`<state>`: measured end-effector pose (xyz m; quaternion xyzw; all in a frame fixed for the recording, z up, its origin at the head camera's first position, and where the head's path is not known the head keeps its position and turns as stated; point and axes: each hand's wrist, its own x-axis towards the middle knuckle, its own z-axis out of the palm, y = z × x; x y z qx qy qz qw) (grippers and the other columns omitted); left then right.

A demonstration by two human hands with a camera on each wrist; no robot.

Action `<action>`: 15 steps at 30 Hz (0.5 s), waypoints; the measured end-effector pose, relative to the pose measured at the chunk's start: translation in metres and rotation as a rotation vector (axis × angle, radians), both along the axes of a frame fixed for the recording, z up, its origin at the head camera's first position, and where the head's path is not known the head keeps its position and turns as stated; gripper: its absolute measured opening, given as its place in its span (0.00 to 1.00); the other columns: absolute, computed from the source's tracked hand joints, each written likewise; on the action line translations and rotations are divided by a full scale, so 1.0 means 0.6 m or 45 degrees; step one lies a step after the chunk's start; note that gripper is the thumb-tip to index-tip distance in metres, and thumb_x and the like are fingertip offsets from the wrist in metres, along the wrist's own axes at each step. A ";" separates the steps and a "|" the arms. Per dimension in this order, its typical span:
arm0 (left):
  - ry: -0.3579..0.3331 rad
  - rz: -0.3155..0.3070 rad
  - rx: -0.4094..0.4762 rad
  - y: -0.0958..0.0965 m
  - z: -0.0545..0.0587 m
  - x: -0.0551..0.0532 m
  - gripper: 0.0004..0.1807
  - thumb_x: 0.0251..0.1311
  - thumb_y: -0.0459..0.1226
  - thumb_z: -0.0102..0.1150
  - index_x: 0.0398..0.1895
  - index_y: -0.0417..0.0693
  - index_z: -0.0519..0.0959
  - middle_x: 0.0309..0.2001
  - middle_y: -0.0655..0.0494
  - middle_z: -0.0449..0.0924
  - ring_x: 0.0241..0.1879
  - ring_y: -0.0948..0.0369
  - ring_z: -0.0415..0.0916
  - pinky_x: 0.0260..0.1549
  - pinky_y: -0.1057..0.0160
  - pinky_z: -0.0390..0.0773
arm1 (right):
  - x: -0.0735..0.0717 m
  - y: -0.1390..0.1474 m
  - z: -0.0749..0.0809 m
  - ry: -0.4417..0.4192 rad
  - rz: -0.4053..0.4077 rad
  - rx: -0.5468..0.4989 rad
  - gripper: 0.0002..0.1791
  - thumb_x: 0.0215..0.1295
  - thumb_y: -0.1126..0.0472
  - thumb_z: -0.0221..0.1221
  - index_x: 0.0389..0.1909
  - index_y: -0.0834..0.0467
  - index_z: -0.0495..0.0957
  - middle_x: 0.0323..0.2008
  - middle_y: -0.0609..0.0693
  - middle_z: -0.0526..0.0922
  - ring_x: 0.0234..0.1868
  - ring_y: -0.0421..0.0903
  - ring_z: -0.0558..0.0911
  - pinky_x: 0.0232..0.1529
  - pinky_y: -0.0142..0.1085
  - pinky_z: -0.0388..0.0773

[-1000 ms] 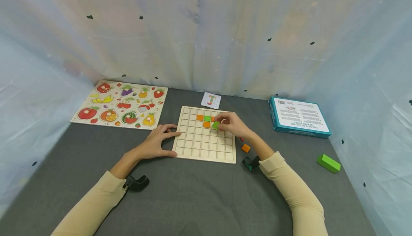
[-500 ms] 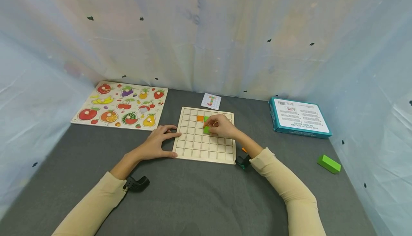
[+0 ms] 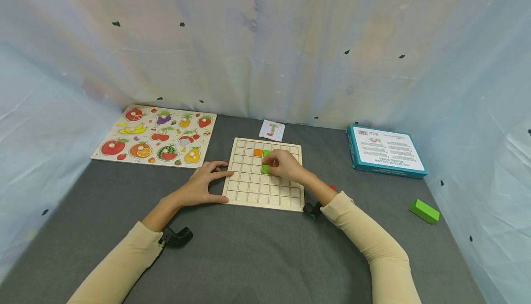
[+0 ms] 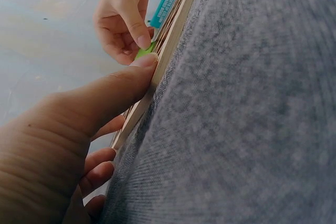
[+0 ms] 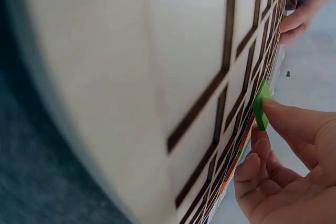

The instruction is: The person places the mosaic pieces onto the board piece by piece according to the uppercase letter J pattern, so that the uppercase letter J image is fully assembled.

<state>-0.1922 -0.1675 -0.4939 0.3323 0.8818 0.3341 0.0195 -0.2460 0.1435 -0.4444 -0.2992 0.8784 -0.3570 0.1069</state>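
Note:
A wooden grid board (image 3: 261,193) lies on the grey cloth. My left hand (image 3: 201,184) touches its left side with spread fingers; in the left wrist view the thumb (image 4: 139,72) lies against the board's edge. My right hand (image 3: 286,165) is over the board's middle and pinches a green square tile (image 3: 265,169) between thumb and fingers. In the right wrist view that tile (image 5: 260,106) stands tilted against the grid. An orange tile (image 3: 258,152) and a green tile (image 3: 267,152) sit in the grid's upper rows; my right hand hides other tiles beside them.
Behind the board lies a small pattern card (image 3: 272,130). A fruit puzzle board (image 3: 153,133) is at the left, a teal box (image 3: 386,151) at the right. A green block (image 3: 424,211) lies far right; a red piece (image 3: 333,188) shows beside my right wrist.
My right hand has moved left and slightly toward me with the green tile, down to a cell below the orange one. My left hand has stayed in place.

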 end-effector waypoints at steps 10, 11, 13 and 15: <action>0.016 -0.004 -0.003 0.000 -0.002 0.000 0.45 0.47 0.56 0.77 0.70 0.52 0.73 0.71 0.44 0.61 0.65 0.47 0.58 0.59 0.36 0.57 | 0.005 -0.006 0.000 0.104 -0.032 0.112 0.11 0.63 0.70 0.66 0.47 0.63 0.85 0.38 0.53 0.81 0.33 0.45 0.77 0.36 0.35 0.75; 0.021 -0.004 -0.005 0.000 -0.002 -0.001 0.45 0.47 0.56 0.76 0.69 0.52 0.73 0.70 0.44 0.61 0.65 0.47 0.58 0.58 0.36 0.57 | 0.006 -0.006 0.000 0.105 -0.039 0.115 0.11 0.62 0.70 0.67 0.46 0.63 0.85 0.38 0.53 0.81 0.33 0.44 0.77 0.37 0.35 0.75; 0.029 -0.005 -0.007 0.000 -0.003 -0.001 0.45 0.47 0.56 0.76 0.69 0.51 0.74 0.70 0.44 0.61 0.65 0.47 0.58 0.58 0.36 0.58 | 0.007 -0.007 -0.001 0.115 -0.050 0.123 0.11 0.62 0.69 0.67 0.46 0.63 0.84 0.38 0.53 0.81 0.32 0.44 0.77 0.37 0.35 0.74; 0.034 -0.006 -0.010 0.000 -0.004 -0.002 0.45 0.48 0.57 0.76 0.69 0.51 0.74 0.70 0.44 0.61 0.65 0.47 0.58 0.57 0.35 0.58 | 0.008 -0.007 0.000 0.121 -0.060 0.132 0.11 0.62 0.69 0.68 0.45 0.63 0.84 0.39 0.53 0.82 0.32 0.44 0.77 0.36 0.35 0.75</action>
